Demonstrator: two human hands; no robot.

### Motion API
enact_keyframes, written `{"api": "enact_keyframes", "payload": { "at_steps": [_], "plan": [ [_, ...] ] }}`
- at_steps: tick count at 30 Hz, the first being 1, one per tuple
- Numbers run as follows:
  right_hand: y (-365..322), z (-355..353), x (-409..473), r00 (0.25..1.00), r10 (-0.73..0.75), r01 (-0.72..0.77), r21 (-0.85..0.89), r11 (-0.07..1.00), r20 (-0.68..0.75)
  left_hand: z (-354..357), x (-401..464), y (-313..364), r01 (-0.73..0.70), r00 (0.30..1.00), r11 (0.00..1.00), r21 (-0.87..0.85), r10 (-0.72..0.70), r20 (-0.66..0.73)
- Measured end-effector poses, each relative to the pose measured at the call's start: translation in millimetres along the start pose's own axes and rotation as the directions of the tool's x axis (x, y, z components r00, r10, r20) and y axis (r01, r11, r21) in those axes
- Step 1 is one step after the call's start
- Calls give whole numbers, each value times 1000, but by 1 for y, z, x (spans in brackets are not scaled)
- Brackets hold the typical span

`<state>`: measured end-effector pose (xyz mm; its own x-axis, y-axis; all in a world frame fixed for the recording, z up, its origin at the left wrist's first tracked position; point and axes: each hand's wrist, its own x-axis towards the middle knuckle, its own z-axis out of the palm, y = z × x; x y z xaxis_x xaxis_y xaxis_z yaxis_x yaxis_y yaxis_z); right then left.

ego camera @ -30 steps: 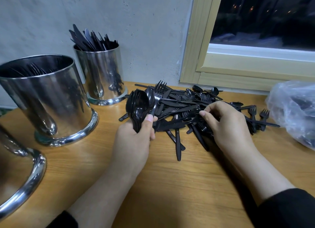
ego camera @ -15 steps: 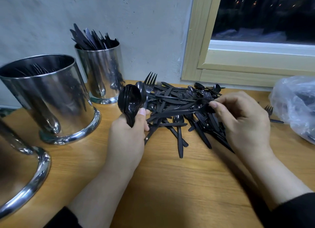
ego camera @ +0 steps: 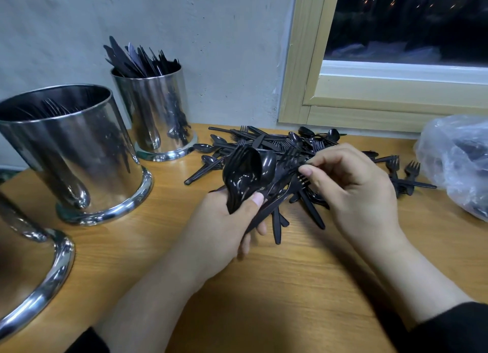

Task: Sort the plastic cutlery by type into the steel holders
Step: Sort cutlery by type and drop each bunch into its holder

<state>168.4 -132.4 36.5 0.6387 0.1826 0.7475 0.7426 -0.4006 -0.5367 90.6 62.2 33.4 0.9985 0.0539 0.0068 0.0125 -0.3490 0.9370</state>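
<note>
A heap of black plastic cutlery (ego camera: pixel 280 144) lies on the wooden table (ego camera: pixel 290 286) below the window. My left hand (ego camera: pixel 224 226) grips a bunch of black spoons (ego camera: pixel 244 176) with a fork or two among them, bowls up. My right hand (ego camera: pixel 351 194) pinches a black fork (ego camera: pixel 289 176) that leans against that bunch. Three steel holders stand at the left: a far one (ego camera: pixel 158 115) full of knives, a middle one (ego camera: pixel 74 152) with forks inside, and a near one (ego camera: pixel 29 273) cut off by the frame, its contents hidden.
A crumpled clear plastic bag (ego camera: pixel 459 162) sits at the right edge, close to two loose forks (ego camera: pixel 404 168). The grey wall and a wooden window frame (ego camera: pixel 369 110) close off the back. Bare wood lies in front of my hands.
My right hand has lifted a piece out of the heap and brought it left to the bunch in my left hand. The left hand's bunch sits a little lower and nearer the heap.
</note>
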Motion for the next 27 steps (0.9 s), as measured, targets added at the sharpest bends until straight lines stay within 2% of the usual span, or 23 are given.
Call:
{"api": "enact_keyframes", "payload": {
  "at_steps": [5, 10, 15, 19, 24, 27],
  "plan": [
    [-2, 4, -1, 991, 135, -134, 97, 986, -6, 1, -1, 0, 29, 998, 989, -143, -21, 60],
    [-5, 7, -1, 965, 261, -258, 188, 948, 11, 3, -2, -2, 60, 993, 980, -189, -40, 107],
    [-6, 11, -2, 954, 300, -294, 177, 939, -7, 9, -4, -1, 105, 991, 952, -289, -77, 105],
    [-4, 18, -4, 964, 264, -264, 120, 957, 14, 16, -5, 0, 173, 984, 913, -370, -144, 104],
    [-2, 25, -5, 961, 275, -277, 97, 956, 27, 22, -4, -4, 196, 981, 929, -314, -188, 54],
    [-2, 26, -6, 926, 376, -377, 189, 907, 45, 21, -2, -5, 228, 974, 919, -322, -212, 84]
  ]
}}
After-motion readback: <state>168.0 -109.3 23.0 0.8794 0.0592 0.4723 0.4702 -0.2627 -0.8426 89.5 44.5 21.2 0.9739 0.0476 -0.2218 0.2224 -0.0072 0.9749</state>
